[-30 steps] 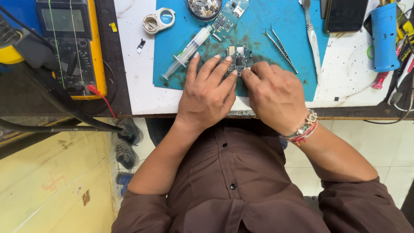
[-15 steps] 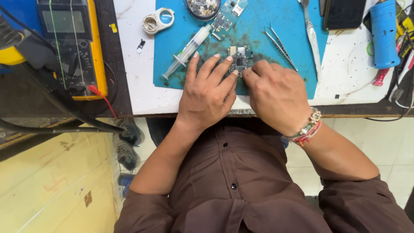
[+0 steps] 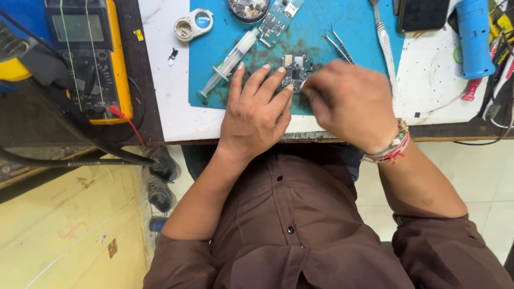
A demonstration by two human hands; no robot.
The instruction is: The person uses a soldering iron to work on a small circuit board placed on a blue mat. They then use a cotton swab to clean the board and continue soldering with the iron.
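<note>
A small dark circuit board (image 3: 294, 70) lies on the blue work mat (image 3: 348, 21). My left hand (image 3: 256, 109) rests flat on the mat, its fingertips pressing the board's left edge. My right hand (image 3: 350, 101) is curled at the board's right side, blurred by motion; its fingers are closed, and whatever they pinch is hidden. A clear syringe (image 3: 230, 60) lies just left of my left hand. A second green circuit board (image 3: 277, 20) sits farther back on the mat.
Tweezers (image 3: 338, 46) and a white-handled tool (image 3: 384, 40) lie right of the board. A round dish of parts (image 3: 248, 8), a loupe (image 3: 194, 24), a black phone (image 3: 423, 13), a blue tool (image 3: 474, 35) and a yellow multimeter (image 3: 88, 56) surround the mat.
My right hand has shifted slightly at the board's right edge and is now motion-blurred. My left hand stays on the board.
</note>
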